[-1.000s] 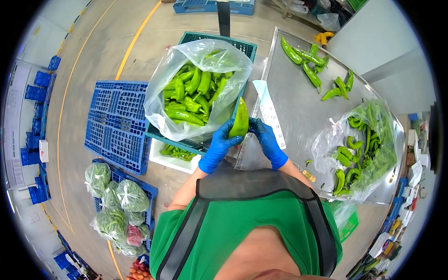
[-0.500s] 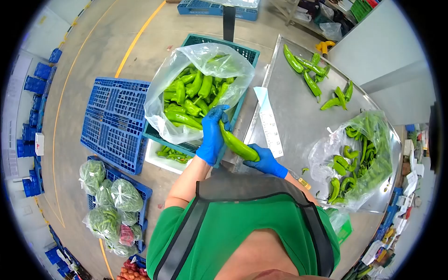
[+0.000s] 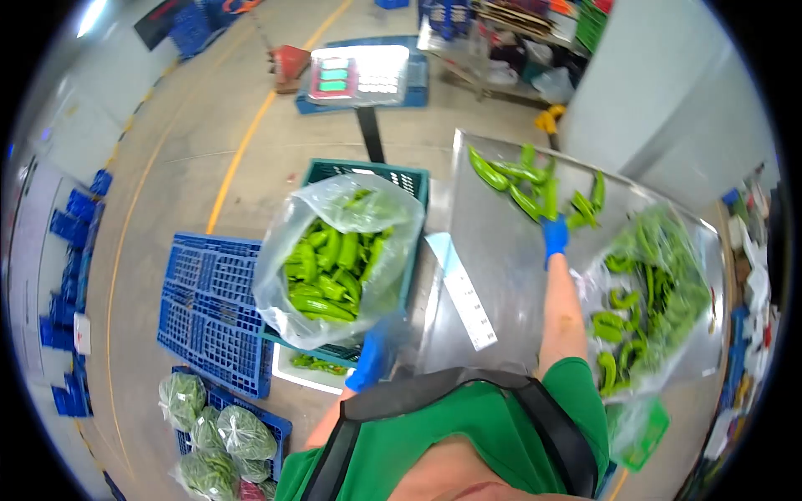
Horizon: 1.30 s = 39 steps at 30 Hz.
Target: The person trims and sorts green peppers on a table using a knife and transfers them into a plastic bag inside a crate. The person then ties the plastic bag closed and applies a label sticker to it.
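Observation:
My right hand (image 3: 555, 237), in a blue glove, reaches far over the steel table. Its fingers are closed on the near end of a long green pepper (image 3: 550, 199), which lies among several others at the back. My left hand (image 3: 373, 357), gloved in blue too, is low beside the near edge of the green crate (image 3: 415, 275); its fingers are blurred. Inside that crate stands an open clear plastic bag (image 3: 280, 280), filled with green peppers (image 3: 330, 267). To the right of the held pepper lies a small cluster of peppers (image 3: 585, 209).
The steel table (image 3: 501, 275) carries a printed paper strip (image 3: 464, 292) and a plastic bag (image 3: 668, 250) of curved peppers. A scale display (image 3: 359, 75) stands behind the crate. Blue pallets (image 3: 213, 309) and bagged greens (image 3: 246, 434) are on the left floor. A white bin (image 3: 288, 371) sits below the crate.
My right hand has moved from in front of my body to the back of the table with a pepper. My left hand has let go of the pepper and dropped nearer my body. The view has tilted up.

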Each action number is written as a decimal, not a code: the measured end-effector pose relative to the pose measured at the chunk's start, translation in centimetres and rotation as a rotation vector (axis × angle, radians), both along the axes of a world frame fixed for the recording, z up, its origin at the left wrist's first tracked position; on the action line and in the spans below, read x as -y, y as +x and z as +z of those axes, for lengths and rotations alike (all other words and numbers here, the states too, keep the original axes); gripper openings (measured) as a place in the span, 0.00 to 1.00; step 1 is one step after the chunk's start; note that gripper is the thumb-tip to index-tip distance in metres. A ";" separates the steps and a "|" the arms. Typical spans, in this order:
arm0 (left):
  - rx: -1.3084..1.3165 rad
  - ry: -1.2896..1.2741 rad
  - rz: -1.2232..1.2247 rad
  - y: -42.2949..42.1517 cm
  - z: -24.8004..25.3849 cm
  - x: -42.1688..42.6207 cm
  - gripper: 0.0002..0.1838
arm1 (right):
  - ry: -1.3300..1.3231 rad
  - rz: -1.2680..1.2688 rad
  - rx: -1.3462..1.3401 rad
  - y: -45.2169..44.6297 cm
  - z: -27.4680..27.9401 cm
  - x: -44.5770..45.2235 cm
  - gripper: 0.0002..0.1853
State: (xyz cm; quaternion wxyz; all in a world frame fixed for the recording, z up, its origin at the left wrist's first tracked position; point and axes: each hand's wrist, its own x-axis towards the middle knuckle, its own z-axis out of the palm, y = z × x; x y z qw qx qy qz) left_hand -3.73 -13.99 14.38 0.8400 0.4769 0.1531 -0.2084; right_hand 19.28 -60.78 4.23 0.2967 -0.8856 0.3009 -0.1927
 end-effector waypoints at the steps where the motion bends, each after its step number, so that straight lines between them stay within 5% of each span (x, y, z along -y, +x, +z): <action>1: -0.010 0.072 0.015 -0.2 0.6 -0.6 0.19 | 0.041 -0.079 -0.066 0.9 0.6 1.2 0.25; 3: -0.043 0.204 0.022 -0.6 2.7 -1.2 0.18 | 0.176 0.123 0.092 1.7 -0.6 4.5 0.33; 5: -0.033 0.182 0.073 -0.6 4.0 -1.2 0.17 | -0.214 0.121 0.140 0.3 -1.6 5.3 0.37; 8: -0.068 0.119 0.124 -0.4 3.2 -1.2 0.16 | -0.124 0.390 0.238 -10.6 3.1 1.0 0.28; 10: -0.052 0.114 0.113 -0.6 2.3 -0.8 0.16 | -0.103 0.537 0.099 -20.1 6.0 -1.3 0.26; 16: 0.001 0.177 -0.055 0.2 -1.7 -0.1 0.13 | -0.316 0.409 -0.538 -43.0 2.5 0.5 0.42; 17: -0.046 0.129 -0.116 0.6 -0.4 0.4 0.13 | -0.255 0.354 -0.630 -43.2 5.3 -0.6 0.43; 18: -0.082 0.170 -0.116 0.9 3.5 2.6 0.13 | -0.249 0.364 -0.444 -44.5 4.9 0.2 0.38; 20: 0.057 0.359 -0.167 0.5 3.2 2.9 0.13 | -0.235 0.313 -0.403 -46.0 0.9 3.4 0.17; 22: -0.075 0.408 -0.144 -0.1 2.0 2.2 0.18 | -0.266 0.140 -0.344 -45.1 0.8 4.0 0.10; 25: -0.064 0.416 -0.222 -0.1 0.2 0.4 0.16 | -0.414 0.021 -0.072 -40.5 7.5 3.2 0.12; 29: 0.039 0.477 -0.495 -1.1 2.0 6.0 0.14 | -0.334 -0.106 0.092 -36.9 7.1 11.1 0.16; 30: 0.075 0.487 -0.607 -1.3 1.9 8.6 0.15 | -0.384 -0.054 -0.058 -36.1 5.9 13.0 0.16; 34: 0.942 0.613 -1.221 -2.5 0.5 20.8 0.17 | -0.469 0.207 -0.571 -34.6 3.0 16.9 0.19; 35: 1.052 0.628 -1.215 -2.8 0.5 22.9 0.18 | -0.463 0.270 -0.676 -34.9 4.2 17.4 0.20; 37: 1.275 0.651 -1.188 -3.6 0.9 26.0 0.19 | -0.291 -0.003 -0.518 -37.2 8.6 17.6 0.21; 39: 0.925 0.507 -1.236 -4.2 0.9 26.7 0.20 | 0.022 -0.236 -0.477 -40.0 11.5 18.0 0.24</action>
